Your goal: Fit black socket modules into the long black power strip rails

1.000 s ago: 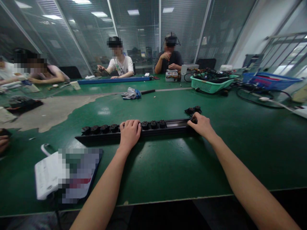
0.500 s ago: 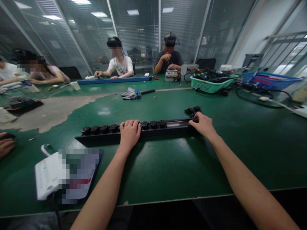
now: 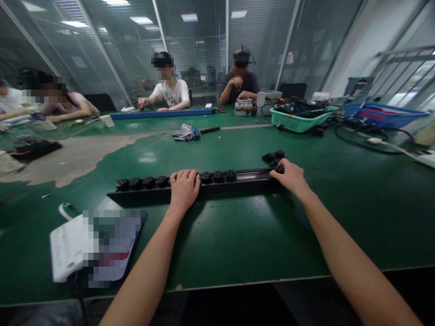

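Note:
A long black rail [image 3: 253, 186] lies across the table in front of me, with several round black socket-like modules [image 3: 218, 177] seated along it. A bare stretch of its channel shows towards the right. My left hand [image 3: 184, 186] is wrapped over the middle of the rail, thumb on the near side, hiding part of the row. At the rail's right end, my right hand [image 3: 289, 175] pinches a black module [image 3: 280, 168], mostly covered by the fingers. Just beyond that hand lie loose black modules [image 3: 273, 156] on the table.
On the green table [image 3: 238, 244], a white device [image 3: 70, 246] and a dark-edged pad lie at left front. Farther off are a glove [image 3: 186, 132], a green basket [image 3: 299, 120] of cables, a blue basket [image 3: 384, 113] and a long blue bar [image 3: 163, 114]. Several people sit around.
My right hand has shifted slightly to the right at the rail's end. My left hand stays put. Another person's hand at the left edge has gone out of view.

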`<state>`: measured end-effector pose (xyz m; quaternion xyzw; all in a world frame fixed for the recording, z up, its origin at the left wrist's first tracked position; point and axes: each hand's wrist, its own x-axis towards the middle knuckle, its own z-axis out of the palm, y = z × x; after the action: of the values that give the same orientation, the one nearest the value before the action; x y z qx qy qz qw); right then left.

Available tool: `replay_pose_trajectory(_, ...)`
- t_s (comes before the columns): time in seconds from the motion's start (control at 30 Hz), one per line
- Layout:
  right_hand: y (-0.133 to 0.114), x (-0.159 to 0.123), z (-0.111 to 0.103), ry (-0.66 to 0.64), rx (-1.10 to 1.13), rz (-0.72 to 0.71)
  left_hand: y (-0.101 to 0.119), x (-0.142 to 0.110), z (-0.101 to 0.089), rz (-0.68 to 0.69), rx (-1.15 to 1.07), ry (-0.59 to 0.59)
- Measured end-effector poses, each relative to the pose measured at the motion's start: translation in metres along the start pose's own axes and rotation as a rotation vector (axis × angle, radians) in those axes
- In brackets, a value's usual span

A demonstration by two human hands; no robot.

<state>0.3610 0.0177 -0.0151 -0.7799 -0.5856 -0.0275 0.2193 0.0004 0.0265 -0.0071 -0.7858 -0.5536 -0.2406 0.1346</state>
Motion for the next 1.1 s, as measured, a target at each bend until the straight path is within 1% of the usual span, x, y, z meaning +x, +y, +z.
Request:
replay_pose_trajectory(0.37,0.003,0.001,0.0,-0.012,-0.026,0.043,0.0,0.0,0.0,-0.003,-0.007,0.001)
replay_pose_trajectory(0.67,0.004,0.003,-0.006,-0.064,-0.017,0.096,0.0,0.0,0.001,0.001,-0.015,0.009)
replay_pose_trajectory(0.8,0.007,0.006,-0.007,-0.085,-0.039,0.133,-0.001,0.0,0.001,0.005,-0.007,0.015)
replay_pose_trajectory(1.1,0.017,0.01,-0.006,-0.08,-0.067,0.149,-0.001,0.0,0.001,0.002,-0.006,0.01)
